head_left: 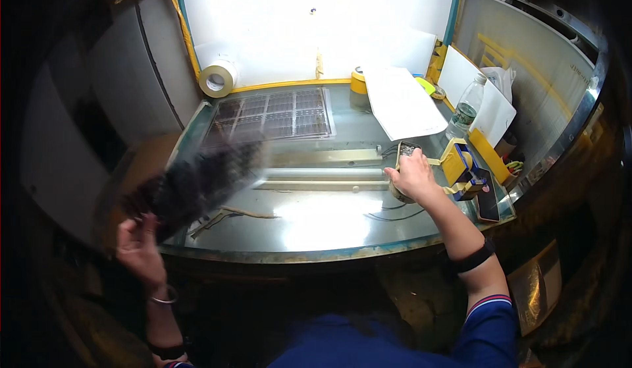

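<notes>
At twelve o'clock from the middle of the view, the white back wall (263, 19) is being brightly lit. Between ten and eleven, a wide roll of pale tape (229, 73) is being supported on its edge by the tabletop (329, 236). Toward one, a yellow tape roll (358, 84) is being seen beside white paper (403, 105). Just past two, a white board (495, 112) is being partly hidden by a clear, green-labelled bottle (466, 110).

Your table (401, 228): glass top, loaded back and right.
On it you have a gridded sheet (278, 113), a tape roll (227, 80) at back left, white paper (407, 108), a bottle (465, 111) and a blue-and-yellow tape dispenser (454, 164).
</notes>
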### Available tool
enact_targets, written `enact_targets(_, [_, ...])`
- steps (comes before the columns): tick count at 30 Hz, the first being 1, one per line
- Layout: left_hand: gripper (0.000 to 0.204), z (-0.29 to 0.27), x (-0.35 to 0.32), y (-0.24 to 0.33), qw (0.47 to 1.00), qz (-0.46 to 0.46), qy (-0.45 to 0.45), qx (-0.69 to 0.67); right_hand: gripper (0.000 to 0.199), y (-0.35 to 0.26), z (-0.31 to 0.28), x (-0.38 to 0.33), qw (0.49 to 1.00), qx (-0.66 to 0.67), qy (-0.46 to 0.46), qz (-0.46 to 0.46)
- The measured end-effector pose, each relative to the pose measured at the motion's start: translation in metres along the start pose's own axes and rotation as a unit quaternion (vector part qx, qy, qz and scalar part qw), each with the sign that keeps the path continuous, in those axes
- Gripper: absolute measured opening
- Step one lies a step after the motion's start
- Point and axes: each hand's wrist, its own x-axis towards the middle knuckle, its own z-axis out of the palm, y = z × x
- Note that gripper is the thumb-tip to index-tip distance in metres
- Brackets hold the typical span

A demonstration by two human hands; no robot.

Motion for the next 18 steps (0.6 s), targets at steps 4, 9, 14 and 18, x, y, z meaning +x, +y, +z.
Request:
enact_targets(4, [0.008,-0.020,0.024,0.013,0.980,0.151,0.107,0.067,0.037,-0.001,0.004,0.004,0.999,0.028,0.003,-0.020])
enact_targets(9, [0.019,0.047,-0.001,0.051,0.880,0.413,-0.137,0.188,0.018,0.009,0.006,-0.012,0.988,0.088,0.005,-0.126])
enact_targets(14, [0.027,0.109,-0.045,0.012,0.910,0.341,-0.226,0.069,0.016,0.044,-0.004,-0.042,0.955,0.170,0.092,-0.226])
enact_targets(18, [0.039,0.122,-0.083,-0.006,0.911,0.272,-0.299,0.078,0.016,0.049,-0.004,-0.061,0.949,0.094,0.173,-0.245])
